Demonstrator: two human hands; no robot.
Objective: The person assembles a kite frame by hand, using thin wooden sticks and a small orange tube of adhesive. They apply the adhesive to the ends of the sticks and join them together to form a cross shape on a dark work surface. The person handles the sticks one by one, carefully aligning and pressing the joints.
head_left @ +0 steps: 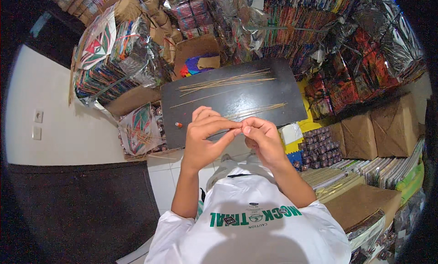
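Note:
My left hand and my right hand meet just over the near edge of a dark table. Each thumb and forefinger is pinched together, fingertips almost touching. Whatever lies between them is too small to make out. Just beyond the hands, a few thin bamboo sticks lie on the table, partly covered by my left fingers. Farther back lies a looser bunch of thin sticks, with single ones apart from it. A small orange-and-white spool is left of my left hand.
Tied stacks of colourful printed sheets stand at the far left, and more plastic-wrapped stacks behind the table. An open cardboard box touches its back edge. Brown parcels and small dark boxes sit at the right.

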